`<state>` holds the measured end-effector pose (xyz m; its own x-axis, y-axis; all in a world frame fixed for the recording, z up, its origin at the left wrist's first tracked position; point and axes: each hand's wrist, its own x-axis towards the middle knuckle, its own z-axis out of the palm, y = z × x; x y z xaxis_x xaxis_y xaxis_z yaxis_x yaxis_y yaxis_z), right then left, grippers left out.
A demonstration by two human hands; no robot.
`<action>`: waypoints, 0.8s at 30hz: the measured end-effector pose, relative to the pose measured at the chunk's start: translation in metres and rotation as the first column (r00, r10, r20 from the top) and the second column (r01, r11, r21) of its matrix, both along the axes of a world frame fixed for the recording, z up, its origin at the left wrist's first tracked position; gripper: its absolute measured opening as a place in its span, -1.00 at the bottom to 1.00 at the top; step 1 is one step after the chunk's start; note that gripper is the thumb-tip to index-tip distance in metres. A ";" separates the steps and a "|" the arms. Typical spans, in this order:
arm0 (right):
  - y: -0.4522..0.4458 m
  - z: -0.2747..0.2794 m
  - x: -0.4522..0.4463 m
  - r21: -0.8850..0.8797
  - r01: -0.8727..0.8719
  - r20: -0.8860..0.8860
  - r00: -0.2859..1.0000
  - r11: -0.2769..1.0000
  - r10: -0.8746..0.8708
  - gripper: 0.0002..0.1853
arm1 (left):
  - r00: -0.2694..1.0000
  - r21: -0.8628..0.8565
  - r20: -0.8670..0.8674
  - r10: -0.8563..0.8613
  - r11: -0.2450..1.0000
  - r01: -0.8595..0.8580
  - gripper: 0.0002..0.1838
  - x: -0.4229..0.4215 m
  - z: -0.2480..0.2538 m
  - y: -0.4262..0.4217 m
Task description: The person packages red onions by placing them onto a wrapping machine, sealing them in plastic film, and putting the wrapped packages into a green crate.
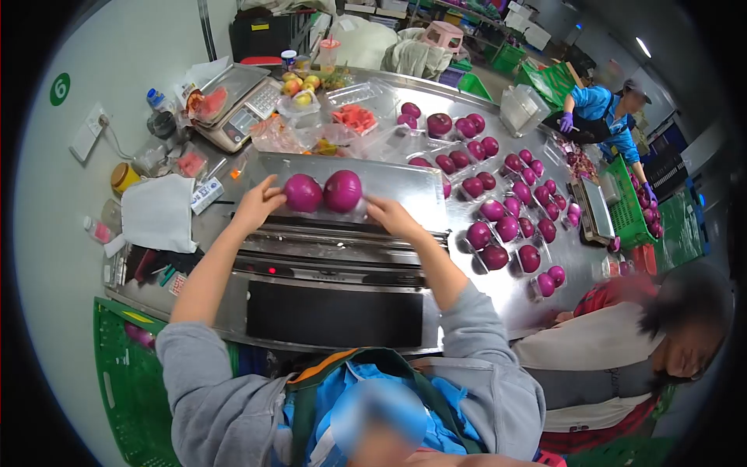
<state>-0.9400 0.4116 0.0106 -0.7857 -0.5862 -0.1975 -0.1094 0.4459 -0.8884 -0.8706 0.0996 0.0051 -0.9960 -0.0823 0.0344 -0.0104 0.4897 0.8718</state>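
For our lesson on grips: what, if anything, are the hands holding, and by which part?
The left hand and right hand flank two purple onions, fingertips at the pair's outer ends; whether they grip the onions or something beneath cannot be told.

The wall [58, 233] at left is pale — it carries a round green sign [60, 89] and a socket [95, 123]; one ceiling light [643, 47] shines far back.

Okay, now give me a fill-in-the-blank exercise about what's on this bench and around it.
The number of onions between the left hand and right hand is ____. The round sign on the wall is coloured ____. The small light on the machine glows ____. The gloves of the co-worker in blue are coloured ____.

Missing words: two; green; red; purple.
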 end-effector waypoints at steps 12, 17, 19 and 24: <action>0.038 0.011 0.024 0.725 -0.270 -0.575 0.270 0.634 0.773 -0.51 | 0.377 -0.976 -0.062 -0.924 0.135 0.169 -0.67 0.023 0.019 -0.075; 0.039 -0.028 0.050 0.373 -0.121 -0.693 0.623 0.920 0.363 -0.78 | 0.555 -0.923 -0.171 -0.814 0.329 0.198 -0.69 0.032 -0.010 -0.060; 0.049 -0.010 0.097 0.332 0.008 -0.400 0.907 0.943 0.133 -0.85 | 0.660 -0.686 -0.474 -0.583 0.714 0.138 -0.79 0.070 0.002 -0.045; 0.028 0.098 0.061 -0.767 0.136 -0.132 0.923 0.628 -0.361 -0.85 | 0.977 0.712 -0.209 0.031 0.690 0.131 -0.85 0.063 0.106 -0.025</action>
<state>-0.8789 0.4392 0.1089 -0.8762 -0.2201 0.4288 -0.3598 -0.2933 -0.8857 -0.8072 0.0744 0.1115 -0.9785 -0.1127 0.1729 0.1990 -0.2935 0.9350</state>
